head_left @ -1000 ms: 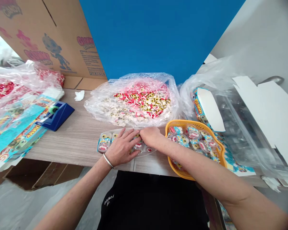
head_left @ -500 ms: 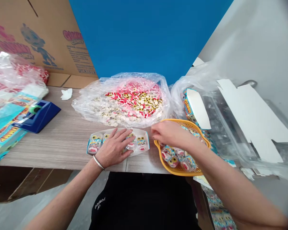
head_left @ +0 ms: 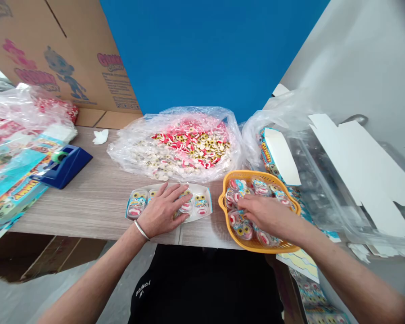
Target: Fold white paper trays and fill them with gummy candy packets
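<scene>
Head cam: worn up top, looks fwd + down at table (head_left: pixel 97 198).

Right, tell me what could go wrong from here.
The yellow basket sits at the table's front edge, so a tug from the right hand in it might pull it off. The left hand lies over candy cups in the tray; pressing hard could dent them. The open gummy bag lies close behind, so gummies might spill.

Tabletop (head_left: pixel 97 198): left open between tape dispenser (head_left: pixel 67 167) and white tray (head_left: pixel 196 218).
White tray: partly covered by left hand (head_left: pixel 165 209).
Yellow basket (head_left: pixel 253 247): separated from white tray by a narrow strip.
Candy bag (head_left: pixel 192 146): far side blocked.
White cardboard (head_left: pixel 361 166): right side obstructed.
</scene>
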A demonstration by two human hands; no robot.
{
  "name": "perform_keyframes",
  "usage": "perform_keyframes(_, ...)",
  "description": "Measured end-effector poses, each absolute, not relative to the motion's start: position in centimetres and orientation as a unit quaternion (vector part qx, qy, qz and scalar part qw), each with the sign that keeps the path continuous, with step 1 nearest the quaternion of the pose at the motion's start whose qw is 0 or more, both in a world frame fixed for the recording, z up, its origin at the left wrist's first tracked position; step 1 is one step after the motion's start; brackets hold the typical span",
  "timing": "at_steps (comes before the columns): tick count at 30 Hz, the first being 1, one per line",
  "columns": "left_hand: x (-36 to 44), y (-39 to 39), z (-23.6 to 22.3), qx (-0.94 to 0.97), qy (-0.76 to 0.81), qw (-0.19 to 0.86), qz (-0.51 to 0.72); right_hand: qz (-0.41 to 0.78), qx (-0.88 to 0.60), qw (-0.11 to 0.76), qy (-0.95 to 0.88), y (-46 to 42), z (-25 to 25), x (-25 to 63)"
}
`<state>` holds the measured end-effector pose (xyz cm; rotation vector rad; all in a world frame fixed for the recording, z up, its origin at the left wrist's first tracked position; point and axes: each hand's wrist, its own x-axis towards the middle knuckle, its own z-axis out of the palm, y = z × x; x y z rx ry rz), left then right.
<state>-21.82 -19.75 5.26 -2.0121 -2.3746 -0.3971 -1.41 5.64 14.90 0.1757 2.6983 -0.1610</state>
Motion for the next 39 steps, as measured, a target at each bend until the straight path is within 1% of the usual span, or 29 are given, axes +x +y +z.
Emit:
perform_keyframes(4,-21.8,-19.9,5.1,-0.642,-0.755,0.001,-0.136,-0.100,0.042,0.172,0.979,6.4,17.0,-4.4)
perform_keyframes(6,-21.8,-19.9,5.1,-0.641,-0.755,0.000,-0.138,-0.102,0.018,0.152,0.983,6.0,17.5,-6.8)
perform_keyframes(8,-21.8,-19.9,5.1,-0.639,-0.757,-0.003,-0.137,-0.090,-0.008,0.152,0.984,5.1,17.4,-9.4)
perform_keyframes(10,-21.8,-19.9,5.2,-0.638,-0.758,-0.004,-0.135,-0.075,-0.037,0.176,0.981,4.0,16.6,-11.7)
perform_keyframes(15,-21.7,-19.8,5.4,-0.639,-0.758,-0.007,-0.133,-0.055,-0.077,0.276,0.957,1.2,13.2,-15.1)
perform_keyframes(16,-21.7,-19.8,5.4,-0.638,-0.758,-0.008,-0.132,-0.054,-0.076,0.281,0.955,0.8,12.5,-15.3)
perform_keyframes(18,-21.7,-19.8,5.4,-0.636,-0.760,-0.010,-0.131,-0.061,-0.075,0.262,0.960,0.2,11.6,-15.1)
perform_keyframes(22,-21.7,-19.8,5.4,-0.635,-0.761,-0.012,-0.132,-0.079,-0.067,0.177,0.979,0.1,11.4,-13.5)
perform_keyframes(26,-21.7,-19.9,5.4,-0.636,-0.760,-0.011,-0.131,-0.030,-0.092,0.127,0.987,0.6,11.7,-12.0)
perform_keyframes(30,-21.7,-19.8,5.4,-0.637,-0.760,-0.006,-0.129,0.022,-0.131,0.132,0.982,-0.1,10.4,-11.5)
perform_keyframes(34,-21.8,-19.8,5.4,-0.643,-0.756,0.002,-0.125,0.015,-0.138,0.153,0.978,-0.6,10.4,-11.6)
perform_keyframes(36,-21.8,-19.7,5.4,-0.644,-0.755,0.006,-0.126,0.001,-0.117,0.151,0.982,0.4,11.7,-11.3)
perform_keyframes(39,-21.9,-19.7,5.2,-0.646,-0.753,0.008,-0.127,-0.018,-0.016,0.143,0.989,3.8,14.2,-9.9)
